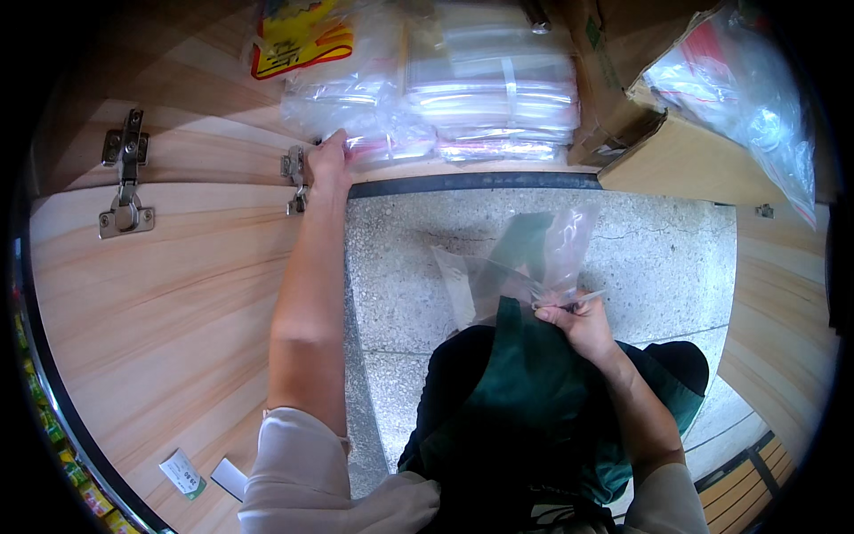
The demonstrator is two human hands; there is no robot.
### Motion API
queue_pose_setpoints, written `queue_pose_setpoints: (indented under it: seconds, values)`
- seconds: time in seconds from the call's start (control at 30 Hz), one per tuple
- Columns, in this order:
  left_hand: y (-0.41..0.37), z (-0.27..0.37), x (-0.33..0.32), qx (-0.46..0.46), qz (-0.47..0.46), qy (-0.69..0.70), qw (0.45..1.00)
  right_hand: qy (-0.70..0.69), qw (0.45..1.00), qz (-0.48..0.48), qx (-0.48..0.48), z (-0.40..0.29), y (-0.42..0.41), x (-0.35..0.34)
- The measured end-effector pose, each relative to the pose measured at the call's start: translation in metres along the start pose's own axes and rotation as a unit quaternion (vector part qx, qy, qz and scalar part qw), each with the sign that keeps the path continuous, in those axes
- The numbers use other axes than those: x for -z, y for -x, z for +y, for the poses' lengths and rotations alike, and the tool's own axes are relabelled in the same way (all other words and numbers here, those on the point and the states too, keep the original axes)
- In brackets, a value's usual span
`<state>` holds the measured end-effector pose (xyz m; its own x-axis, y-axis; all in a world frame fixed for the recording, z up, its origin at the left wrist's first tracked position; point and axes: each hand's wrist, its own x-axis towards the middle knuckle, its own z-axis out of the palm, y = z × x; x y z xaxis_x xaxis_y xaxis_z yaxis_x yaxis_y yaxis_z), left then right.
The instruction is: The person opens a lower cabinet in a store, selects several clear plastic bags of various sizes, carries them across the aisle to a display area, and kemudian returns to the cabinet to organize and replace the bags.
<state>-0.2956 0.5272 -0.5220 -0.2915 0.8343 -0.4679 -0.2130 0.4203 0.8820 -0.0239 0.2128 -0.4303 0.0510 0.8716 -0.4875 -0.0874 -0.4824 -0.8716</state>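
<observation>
My left hand [328,160] reaches to the front left of a cabinet shelf, against a pile of clear plastic bags [400,143]; its fingertips are partly hidden, so its grip cannot be made out. Beside that pile lies a banded stack of clear plastic bags [494,100]. Over my lap, my right hand [584,324] pinches some loose clear plastic bags [567,243], which fan out above the floor. A green apron [534,374] covers my lap just below them.
Wooden cabinet doors with metal hinges [127,177] stand at both sides. Right of the stacks is an open cardboard box [680,157] with a plastic bag [754,100] over it. A yellow printed bag [303,40] lies at the upper left. Two small cards [181,474] lie at the lower left.
</observation>
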Motion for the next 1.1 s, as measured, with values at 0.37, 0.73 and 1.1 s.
queue_pose_setpoints:
  seconds: [0.37, 0.73, 1.1]
  values:
    - [0.019, -0.009, -0.031, 0.19, -0.095, 0.26, 0.942, -0.012, 1.0, -0.006, -0.014, 0.001, 0.0, -0.002]
    - [0.018, -0.005, -0.012, -0.007, -0.023, 0.054, 0.998, 0.016, 1.0, -0.01, -0.019, 0.001, -0.002, 0.002]
    - [0.055, -0.009, 0.017, -0.107, -0.013, 0.086, 0.99, -0.036, 0.999, 0.0, -0.014, 0.007, -0.014, 0.003]
